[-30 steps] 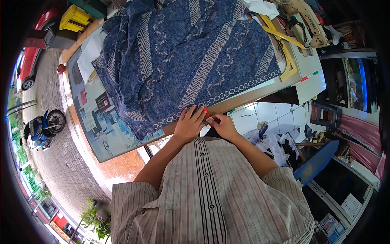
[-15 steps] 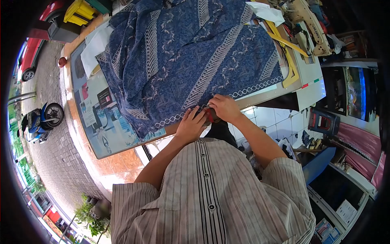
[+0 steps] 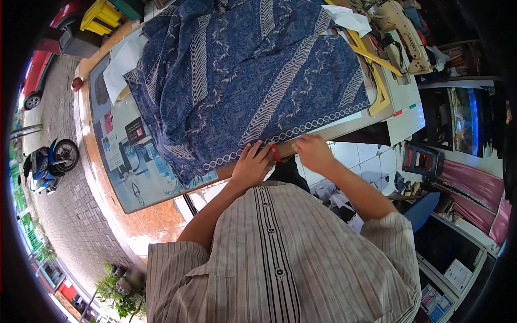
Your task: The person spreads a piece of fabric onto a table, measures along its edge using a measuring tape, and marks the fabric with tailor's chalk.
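Blue patterned cloth (image 3: 237, 81) with white diagonal bands is spread over the table, its bordered edge along the near side. On that edge my left hand (image 3: 251, 166) lies with its fingers stretched out and slightly apart; the thumb is hidden. A small red object (image 3: 276, 153) sits right beside its fingertips. To the right of it, my right hand (image 3: 315, 154) is raised near the table edge, off the cloth, its fingers pinched together. Whatever is between them, if anything, is too small to see.
Yellow rulers (image 3: 381, 91) and a white cloth (image 3: 349, 20) lie at the table's (image 3: 125, 196) right side. Further right stand a dark stool (image 3: 424, 160) and a blue board (image 3: 423, 211). A motorcycle (image 3: 48, 164) is outside at left; a yellow bin (image 3: 100, 17) stands upper left.
My right hand came up from beside the red object to the cloth edge, then moved right, away from my left hand. My left hand has stayed nearly in place.
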A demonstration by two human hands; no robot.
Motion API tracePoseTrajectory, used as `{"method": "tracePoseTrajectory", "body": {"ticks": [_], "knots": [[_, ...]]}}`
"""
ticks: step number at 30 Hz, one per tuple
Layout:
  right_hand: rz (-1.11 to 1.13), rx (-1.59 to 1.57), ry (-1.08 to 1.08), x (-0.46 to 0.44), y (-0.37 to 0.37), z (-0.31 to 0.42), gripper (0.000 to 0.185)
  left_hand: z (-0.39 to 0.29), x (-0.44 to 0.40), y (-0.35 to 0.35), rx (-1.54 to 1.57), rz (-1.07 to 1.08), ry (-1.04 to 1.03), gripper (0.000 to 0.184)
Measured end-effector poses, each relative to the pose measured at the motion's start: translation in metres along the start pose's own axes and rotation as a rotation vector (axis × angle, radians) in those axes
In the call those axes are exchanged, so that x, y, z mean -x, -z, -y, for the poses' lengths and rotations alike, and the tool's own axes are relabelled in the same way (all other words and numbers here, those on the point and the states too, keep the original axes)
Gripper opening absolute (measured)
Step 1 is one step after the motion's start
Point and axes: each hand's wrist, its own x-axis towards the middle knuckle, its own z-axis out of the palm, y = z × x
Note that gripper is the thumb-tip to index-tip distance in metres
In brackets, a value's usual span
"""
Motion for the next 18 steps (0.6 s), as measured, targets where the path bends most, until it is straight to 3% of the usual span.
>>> {"method": "tracePoseTrajectory", "body": {"ticks": [6,8,12,14,18], "knots": [[-0.07,-0.537,-0.202,0.028,-0.06,0.028,0.013,0.004,0.0,-0.007,-0.002,-0.003,0.007,0.058],[-0.117,-0.54,-0.152,0.027,-0.069,0.033,0.013,0.003,0.001,-0.008,-0.008,-0.044,-0.014,0.06],[-0.069,-0.505,-0.325,0.025,-0.072,0.033,0.015,0.009,0.006,-0.002,0.112,-0.055,-0.061,0.062],[-0.079,-0.813,-0.475,0.026,-0.077,0.035,0.014,0.014,0.019,0.006,0.16,-0.111,-0.072,0.057],[-0.095,-0.907,-0.44,0.017,-0.086,0.05,0.018,0.034,0.068,0.021,0.109,-0.22,0.103,0.046]]}}
